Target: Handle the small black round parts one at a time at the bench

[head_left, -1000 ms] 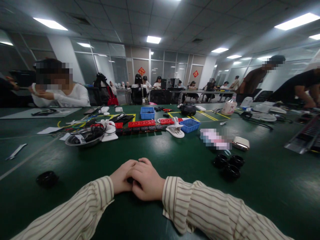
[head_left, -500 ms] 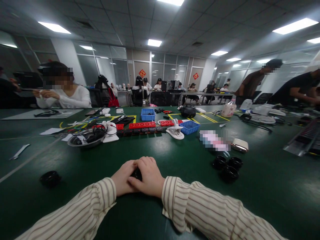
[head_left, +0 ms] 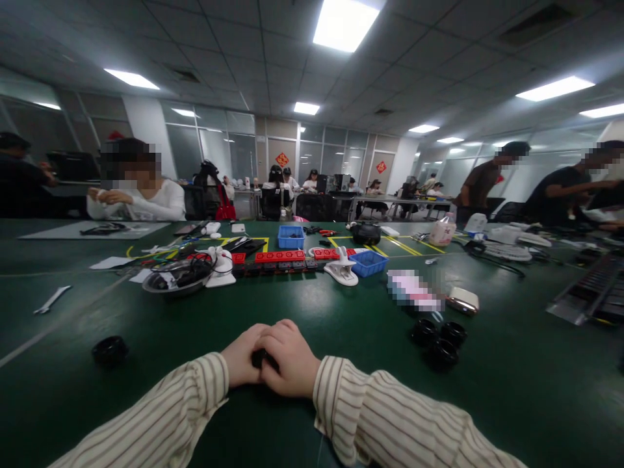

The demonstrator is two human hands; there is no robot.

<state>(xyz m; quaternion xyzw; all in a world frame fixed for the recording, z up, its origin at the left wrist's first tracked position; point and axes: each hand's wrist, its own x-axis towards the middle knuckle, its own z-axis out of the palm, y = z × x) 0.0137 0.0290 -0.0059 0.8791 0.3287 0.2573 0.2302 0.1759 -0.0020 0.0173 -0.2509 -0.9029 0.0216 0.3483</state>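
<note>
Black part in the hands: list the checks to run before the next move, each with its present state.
1. Black part enclosed between left hand and right hand: ok.
2. Both hands resting low on the green table: ok.
3. Which way the black part faces: cannot tell, the fingers hide most of it.
4. Three black rings lie grouped to the right, apart from the sleeve: ok.
5. Single black ring lies alone to the left, untouched: ok.
</note>
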